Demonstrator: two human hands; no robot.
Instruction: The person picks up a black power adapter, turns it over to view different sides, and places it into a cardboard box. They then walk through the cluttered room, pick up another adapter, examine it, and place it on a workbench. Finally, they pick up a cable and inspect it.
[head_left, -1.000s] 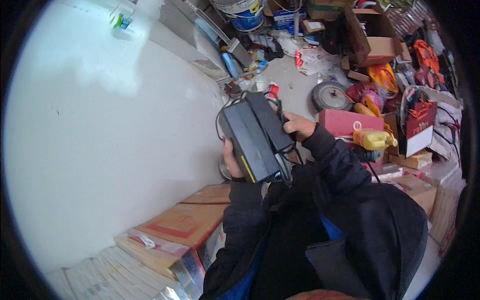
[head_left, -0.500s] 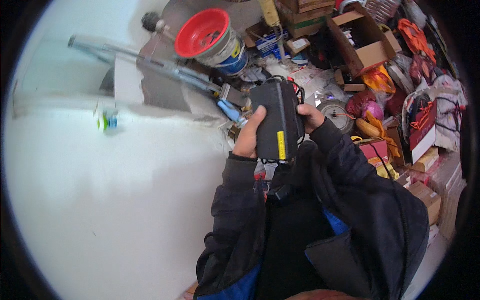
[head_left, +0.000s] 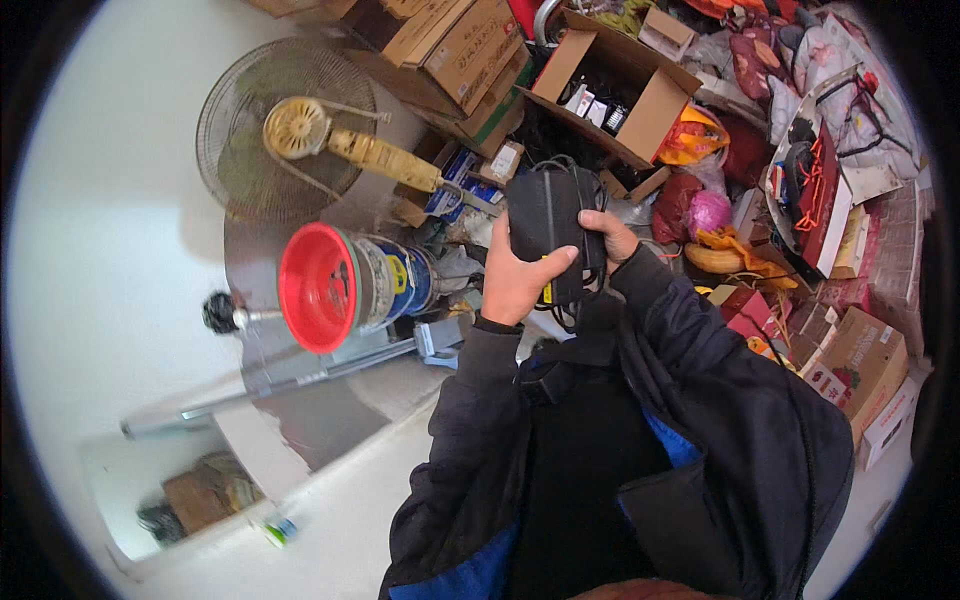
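I hold a black box-shaped power adapter (head_left: 545, 215) with a yellow sticker on its side, raised in front of my chest. My left hand (head_left: 515, 280) grips its lower left side with the thumb across the face. My right hand (head_left: 608, 235) clasps its right edge, fingers wrapped round the back. A black cord loops off the top of the adapter. Dark jacket sleeves cover both forearms.
A bucket with a red rim (head_left: 330, 288) lies left of my hands, a standing fan (head_left: 285, 135) behind it. An open cardboard box (head_left: 625, 80) with small items sits beyond the adapter. Boxes, bags and a red carton (head_left: 820, 195) crowd the floor at right. A white wall fills the left.
My view has swung across the room, from the white wall and floor boxes to the fan and bucket. The adapter stays in both hands, now turned more upright.
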